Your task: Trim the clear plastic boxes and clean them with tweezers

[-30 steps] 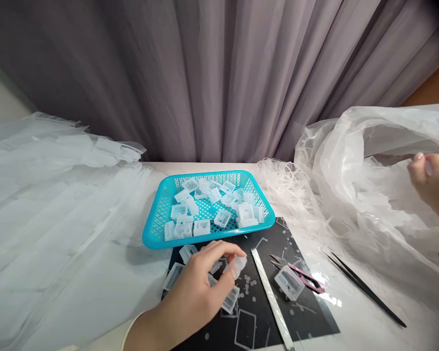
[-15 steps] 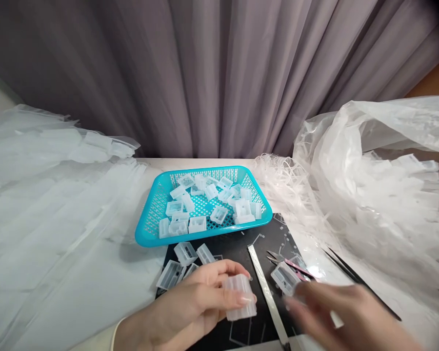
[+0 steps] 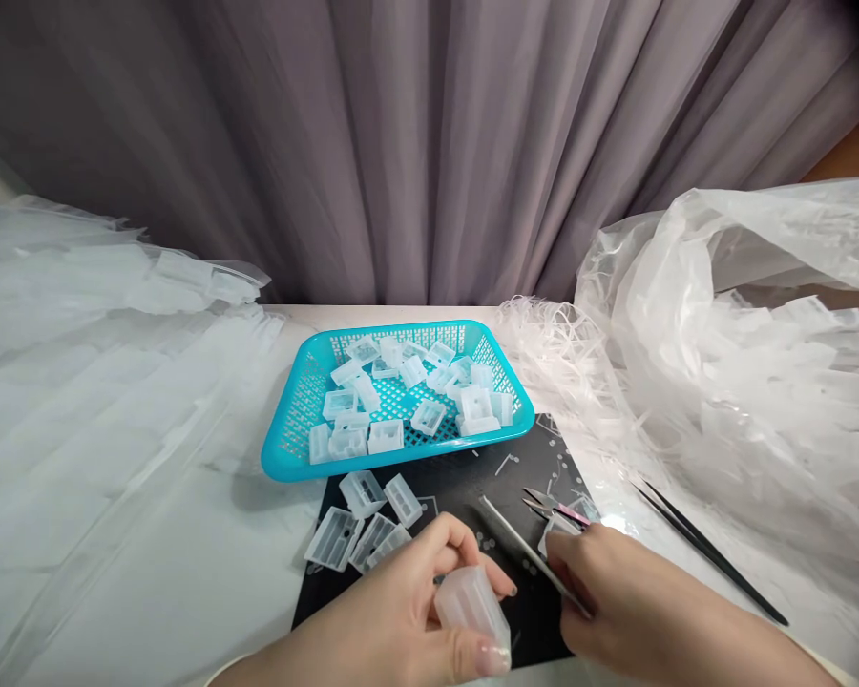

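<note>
My left hand (image 3: 393, 620) is closed round a small clear plastic box (image 3: 472, 606), held above the black cutting mat (image 3: 465, 487) near the front edge. Just to its right, my right hand (image 3: 637, 611) pinches a thin metal strip (image 3: 522, 549), lifted at a slant off the mat. Several more clear boxes (image 3: 362, 520) lie on the mat's left corner. Behind the mat a turquoise basket (image 3: 286, 429) holds several of the same boxes.
Pink-handled snips (image 3: 555, 508) and another clear box lie on the mat by my right hand. Black tweezers (image 3: 708, 563) rest on the table to the right. Large plastic bags of clear parts (image 3: 744, 382) flank both sides, the left one (image 3: 100, 363) too. A grey curtain hangs behind.
My right hand came down from the bag at the right to the mat and picked up the metal strip. My left hand lifted the clear box and drew it closer.
</note>
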Available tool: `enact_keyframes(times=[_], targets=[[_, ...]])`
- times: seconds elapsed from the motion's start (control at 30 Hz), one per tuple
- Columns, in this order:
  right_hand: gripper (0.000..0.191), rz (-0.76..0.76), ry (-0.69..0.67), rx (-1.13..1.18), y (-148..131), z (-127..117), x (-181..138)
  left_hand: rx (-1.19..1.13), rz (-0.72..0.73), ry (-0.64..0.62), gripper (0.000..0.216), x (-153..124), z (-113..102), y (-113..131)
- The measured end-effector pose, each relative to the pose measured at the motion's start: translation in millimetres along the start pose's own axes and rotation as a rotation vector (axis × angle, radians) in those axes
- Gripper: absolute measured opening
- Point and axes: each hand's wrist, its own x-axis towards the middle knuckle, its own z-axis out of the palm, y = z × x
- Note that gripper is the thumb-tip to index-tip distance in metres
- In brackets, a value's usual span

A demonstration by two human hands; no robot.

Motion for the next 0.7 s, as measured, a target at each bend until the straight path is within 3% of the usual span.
enact_keyframes(times=[0.17,0.27,0.37,0.5,0.7], targets=[[0.024,-0.033,-0.132,0.861,13,-13,-17,-0.071,-0.032,-0.045,0.041,5,-3,-6],[0.036,-0.160,-0.044,1.272,11,-12,-23,-0.131,-0.044,-0.053,0.044,9,-3,-8],[0.023,-0.239,-0.049,1.454,6,-8,-21,-0.123,-0.034,-0.045,0.038,11,-1,-7],[0.024,-0.210,-0.128,1.578,1,-7,-15,-0.079,-0.053,-0.047,0.023,10,5,1],[0.010,-0.150,-0.152,1.753,5,-1,-9,-0.015,-0.055,0.001,0.029,9,10,9]])
